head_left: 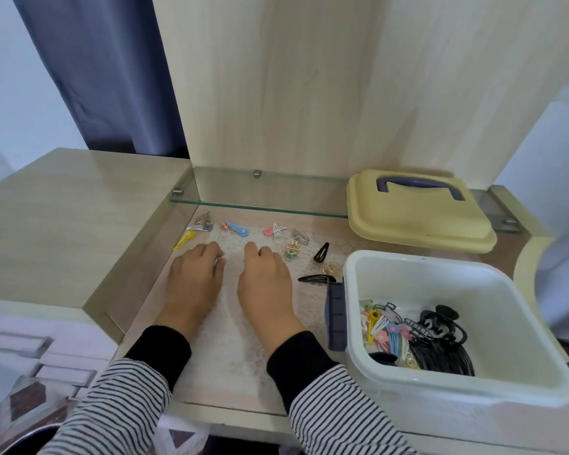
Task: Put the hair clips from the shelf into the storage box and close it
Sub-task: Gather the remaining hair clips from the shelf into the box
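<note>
With my left hand (194,277) and right hand (265,280) curled knuckles-up mid-frame, holding something or nothing I cannot tell, the loose hair clips (235,228) run left-to-right just above my fingertips, and the open storage box (408,257) sits lower right, nearer my right hand.

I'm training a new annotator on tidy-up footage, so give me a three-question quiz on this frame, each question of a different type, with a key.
1. True or false: the yellow lid is closed on the storage box.
2. Multiple choice: the yellow clip lies on which side of the left hand? A) its left B) its right C) hidden under it
3. Fill in: the lid's handle is ____ in colour.

Key: 1 false; 2 A; 3 blue.
</note>
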A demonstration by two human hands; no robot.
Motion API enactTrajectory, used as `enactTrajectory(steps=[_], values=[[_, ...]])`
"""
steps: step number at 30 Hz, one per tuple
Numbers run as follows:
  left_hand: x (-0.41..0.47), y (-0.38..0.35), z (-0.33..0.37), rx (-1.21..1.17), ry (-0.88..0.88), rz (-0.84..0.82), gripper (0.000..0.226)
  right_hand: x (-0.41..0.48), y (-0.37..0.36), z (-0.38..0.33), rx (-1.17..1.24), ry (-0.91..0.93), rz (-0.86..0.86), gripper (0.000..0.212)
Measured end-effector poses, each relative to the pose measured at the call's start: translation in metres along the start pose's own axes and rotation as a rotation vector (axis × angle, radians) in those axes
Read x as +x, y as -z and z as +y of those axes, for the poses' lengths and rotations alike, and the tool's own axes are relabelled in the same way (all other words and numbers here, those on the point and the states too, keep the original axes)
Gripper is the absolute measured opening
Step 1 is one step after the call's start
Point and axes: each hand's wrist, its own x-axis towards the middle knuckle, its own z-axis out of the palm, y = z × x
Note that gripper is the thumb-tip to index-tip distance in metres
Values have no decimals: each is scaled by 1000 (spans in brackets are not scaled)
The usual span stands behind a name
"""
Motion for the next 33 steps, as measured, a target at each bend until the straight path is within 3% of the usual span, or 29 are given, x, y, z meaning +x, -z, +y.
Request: enactTrajectory(steps=[3, 9, 17, 24, 29, 33], values=[[5, 11, 10, -126, 102, -11, 9, -1, 34, -9, 40, 48, -78, 33], [18, 60, 67, -591, 233, 20, 27, 7, 121, 6, 237, 31, -104, 15], [18, 122, 182, -922, 156, -279, 18, -4, 244, 97, 188, -75, -301, 8], [6, 100, 238, -730, -6, -610, 13, -24, 236, 161, 21, -147, -502, 10], [0, 69, 251, -410, -194, -655, 12, -33, 210, 183, -80, -80, -528, 13], [0, 47, 259, -140, -304, -732, 28, -37, 194, 192, -220, 24, -491, 14]])
